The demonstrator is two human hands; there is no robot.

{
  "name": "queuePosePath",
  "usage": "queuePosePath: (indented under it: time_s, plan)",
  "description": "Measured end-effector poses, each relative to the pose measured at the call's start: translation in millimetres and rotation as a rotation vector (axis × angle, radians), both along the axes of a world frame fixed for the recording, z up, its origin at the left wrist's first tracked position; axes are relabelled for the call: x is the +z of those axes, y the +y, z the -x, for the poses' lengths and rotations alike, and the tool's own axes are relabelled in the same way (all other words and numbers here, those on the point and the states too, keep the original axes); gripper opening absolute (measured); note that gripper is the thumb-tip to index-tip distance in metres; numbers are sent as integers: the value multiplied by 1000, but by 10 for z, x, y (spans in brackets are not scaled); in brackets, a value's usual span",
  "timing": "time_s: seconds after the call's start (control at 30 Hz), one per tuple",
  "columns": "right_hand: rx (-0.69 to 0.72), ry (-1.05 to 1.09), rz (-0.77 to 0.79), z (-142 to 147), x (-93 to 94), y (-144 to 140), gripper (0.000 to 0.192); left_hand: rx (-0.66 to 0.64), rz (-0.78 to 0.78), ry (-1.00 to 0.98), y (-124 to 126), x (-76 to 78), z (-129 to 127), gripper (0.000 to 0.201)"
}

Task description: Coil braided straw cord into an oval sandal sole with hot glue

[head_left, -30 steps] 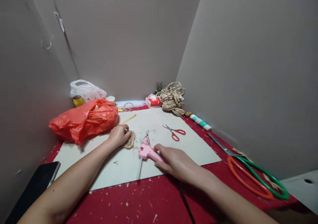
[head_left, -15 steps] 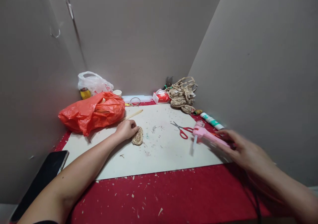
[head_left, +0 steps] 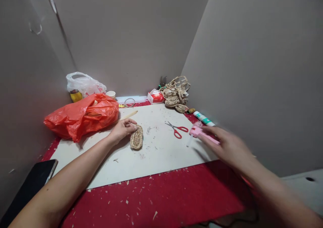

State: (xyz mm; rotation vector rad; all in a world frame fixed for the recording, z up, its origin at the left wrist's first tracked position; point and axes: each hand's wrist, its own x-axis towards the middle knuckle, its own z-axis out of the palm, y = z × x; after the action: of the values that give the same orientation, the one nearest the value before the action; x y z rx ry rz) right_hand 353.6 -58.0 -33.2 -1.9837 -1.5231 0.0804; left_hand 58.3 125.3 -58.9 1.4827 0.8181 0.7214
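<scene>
My left hand (head_left: 121, 129) rests on the white board (head_left: 156, 154), its fingertips touching the top of a small woven oval of straw rope (head_left: 136, 137). Far to the right, my blurred right hand (head_left: 228, 147) lies over a pink glue gun (head_left: 196, 131) at the board's right edge, fingers stretched along it. Whether the hand grips the gun is unclear. Small red-handled scissors (head_left: 178, 129) lie just left of the gun.
An orange plastic bag (head_left: 80, 117) and a white bag (head_left: 84, 85) sit at the back left, a pile of woven straw pieces (head_left: 175, 95) and a red-white packet (head_left: 155, 97) at the back. A glue stick (head_left: 204, 119) lies right, a dark phone (head_left: 27, 187) front left. Cardboard walls enclose the red table.
My right hand carried the pink glue gun from the board's middle to its right edge. The left hand shifted on the woven oval, which now lies flat.
</scene>
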Motion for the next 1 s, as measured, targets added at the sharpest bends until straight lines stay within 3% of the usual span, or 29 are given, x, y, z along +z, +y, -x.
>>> queuePosePath:
  time_s: [0.1, 0.13, 0.17, 0.27, 0.37, 0.5, 0.77, 0.9, 1.0]
  plan:
    - [166, 350, 42, 654, 30, 200, 39, -6, 29, -69, -46, 47, -12, 32]
    - [261, 816, 109, 867, 6, 300, 41, -11, 37, -89, -59, 64, -13, 32]
    - [322, 961, 156, 1062, -25, 411, 45, 16, 60, -125, -69, 80, -14, 33]
    - [439, 1164, 216, 1480, -112, 750, 35, 83, 73, -185, -69, 127, -16, 38]
    - [499, 1305, 264, 1633, -168, 971, 31, 168, 67, -238, -39, 159, -22, 41]
    - [516, 1395, 317, 1601, -263, 1040, 26, 173, 121, -252, -33, 154, -33, 44]
    - [516, 1360, 282, 1559, -358, 1084, 22, -102, 273, -92, -120, 109, -39, 27]
    - [495, 1293, 260, 1549, -328, 1086, 21, -121, 283, -115, -90, 120, -43, 24]
    - [471, 1210, 221, 1527, -323, 1074, 24, -31, 294, -134, -22, 134, -42, 21]
